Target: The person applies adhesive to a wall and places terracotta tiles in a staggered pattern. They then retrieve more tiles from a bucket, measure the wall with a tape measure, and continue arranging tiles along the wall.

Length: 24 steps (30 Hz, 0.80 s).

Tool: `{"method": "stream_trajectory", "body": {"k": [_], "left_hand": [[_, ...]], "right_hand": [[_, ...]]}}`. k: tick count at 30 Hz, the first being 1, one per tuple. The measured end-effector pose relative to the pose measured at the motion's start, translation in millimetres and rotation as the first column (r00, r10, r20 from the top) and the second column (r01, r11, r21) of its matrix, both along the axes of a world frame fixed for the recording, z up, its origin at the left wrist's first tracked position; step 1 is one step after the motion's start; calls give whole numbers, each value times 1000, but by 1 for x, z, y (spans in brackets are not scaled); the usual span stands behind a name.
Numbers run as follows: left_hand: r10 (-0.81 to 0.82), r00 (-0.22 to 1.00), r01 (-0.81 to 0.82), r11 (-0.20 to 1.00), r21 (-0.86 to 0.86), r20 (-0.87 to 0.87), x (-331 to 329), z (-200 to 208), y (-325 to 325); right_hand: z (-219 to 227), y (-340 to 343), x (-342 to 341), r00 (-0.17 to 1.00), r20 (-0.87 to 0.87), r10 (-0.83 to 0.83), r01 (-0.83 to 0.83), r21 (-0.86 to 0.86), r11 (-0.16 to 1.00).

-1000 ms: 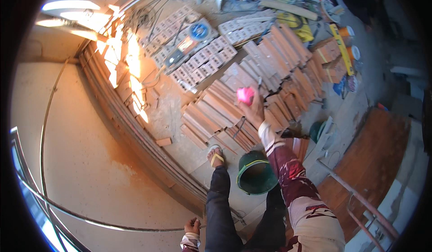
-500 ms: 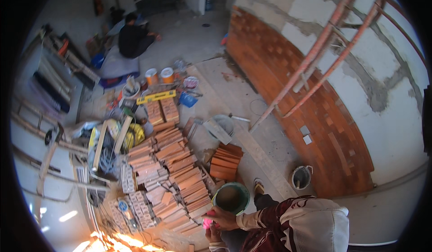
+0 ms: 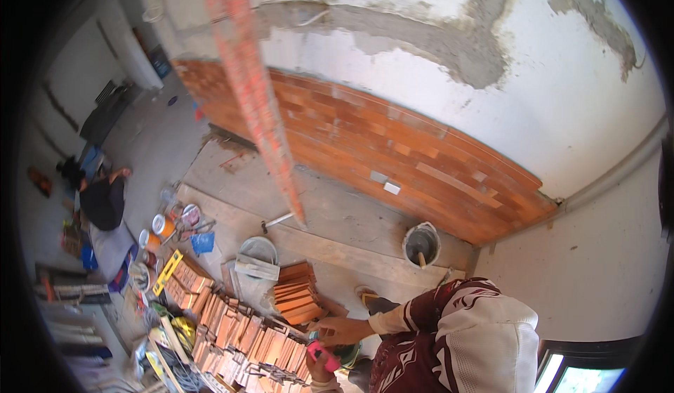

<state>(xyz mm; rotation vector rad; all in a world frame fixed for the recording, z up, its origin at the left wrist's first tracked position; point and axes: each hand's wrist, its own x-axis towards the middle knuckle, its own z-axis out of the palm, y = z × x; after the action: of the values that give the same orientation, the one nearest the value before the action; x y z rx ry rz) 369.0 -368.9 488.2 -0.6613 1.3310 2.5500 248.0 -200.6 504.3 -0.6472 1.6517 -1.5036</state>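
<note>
My left hand (image 3: pixel 320 372) is wrapped round a small bright pink object (image 3: pixel 323 356) with dark marks, its exact kind unclear. Above it, my right hand (image 3: pixel 340 330) has its fingers bent in at the pink object's upper end, where a bit of teal shows. Partly hidden behind my hands and forearm is a green-rimmed bucket (image 3: pixel 350 356). Just beyond them sits a fanned stack of orange-brown thin bricks (image 3: pixel 298 295). Rows of more thin bricks (image 3: pixel 242 337) spread to the left.
A dark bucket (image 3: pixel 421 242) with a handled tool stands near the brick-clad wall (image 3: pixel 393 161). A red scaffold leg (image 3: pixel 260 105) rises ahead. Left of centre are a round basin (image 3: pixel 258 250), a hammer (image 3: pixel 276 222) and a yellow level (image 3: pixel 167 272). Another person (image 3: pixel 103 201) sits far left.
The view has swung right toward the brick-clad wall, so the floor items appear further left. My hands remain together at the pink object, which now shows more above my left fingers.
</note>
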Motion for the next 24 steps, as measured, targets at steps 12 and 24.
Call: {"method": "stream_trajectory", "body": {"k": [12, 24], "left_hand": [[-741, 633, 770, 570, -287, 224, -114, 5, 73], [-890, 232, 973, 213, -91, 393, -236, 6, 84]], "right_hand": [[-9, 128, -50, 880, 456, -134, 135, 30, 990], [-14, 160, -77, 798, 299, -524, 544, 18, 839]]}}
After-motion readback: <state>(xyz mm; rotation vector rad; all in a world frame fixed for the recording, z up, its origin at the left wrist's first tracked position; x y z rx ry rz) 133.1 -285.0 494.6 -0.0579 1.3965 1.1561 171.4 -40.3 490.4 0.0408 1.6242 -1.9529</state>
